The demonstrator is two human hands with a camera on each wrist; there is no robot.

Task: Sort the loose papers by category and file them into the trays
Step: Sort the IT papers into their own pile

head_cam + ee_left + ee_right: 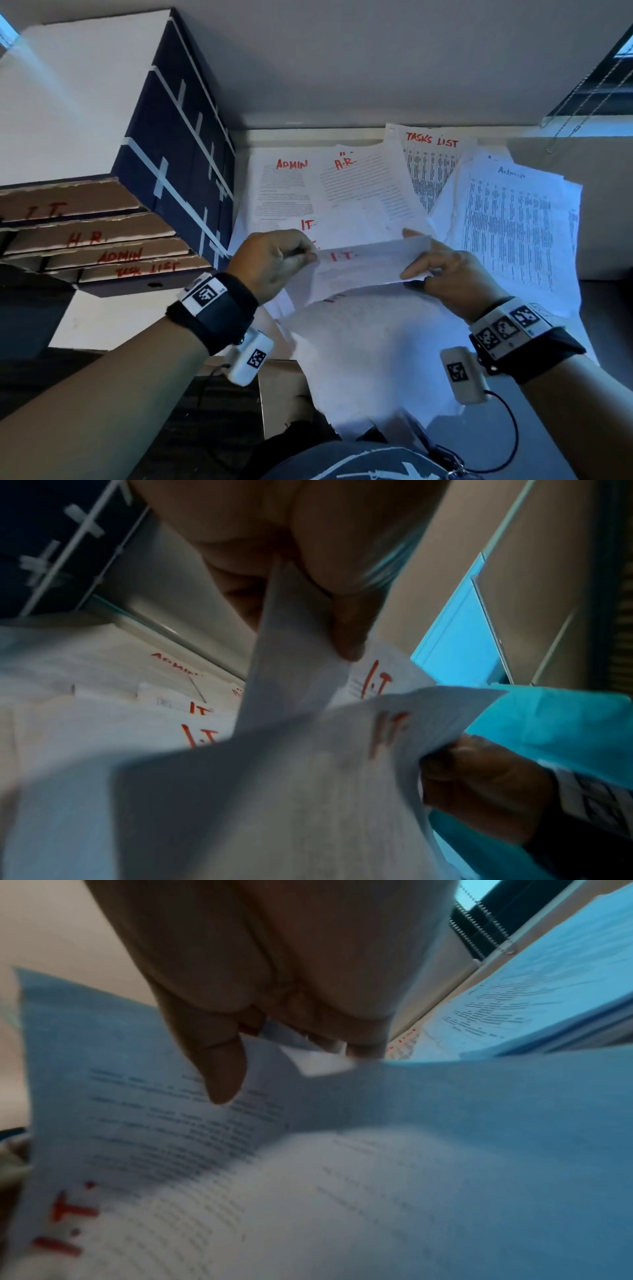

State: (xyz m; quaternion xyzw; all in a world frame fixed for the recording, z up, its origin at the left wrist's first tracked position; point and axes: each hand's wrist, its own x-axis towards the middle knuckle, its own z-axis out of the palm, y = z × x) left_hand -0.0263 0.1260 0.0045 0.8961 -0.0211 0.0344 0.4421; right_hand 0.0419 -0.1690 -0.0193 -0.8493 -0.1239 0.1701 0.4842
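Both hands hold white sheets marked "I.T." in red [370,265] above the desk. My left hand [274,257] pinches their left edge, and my right hand [442,270] pinches the right edge between thumb and fingers. In the left wrist view the I.T. sheets [383,723] fan out under my left hand's thumb [346,631]. The right wrist view shows the I.T. sheet [171,1137] beneath my right thumb [222,1074]. Loose papers marked ADMIN [287,185], H.R. [363,185], TASKS LIST [431,161] and a second Admin sheet [510,219] lie on the desk. Cardboard trays stand at left, labelled I.T. [68,202], H.R. [92,233], ADMIN [116,255] and TASK LIST [144,270].
A tall dark blue box [178,144] with white tape stands behind the trays, close to the left of the papers. A wall runs along the back of the desk. Window blinds [596,85] hang at the far right. Wrist camera cables hang near my body.
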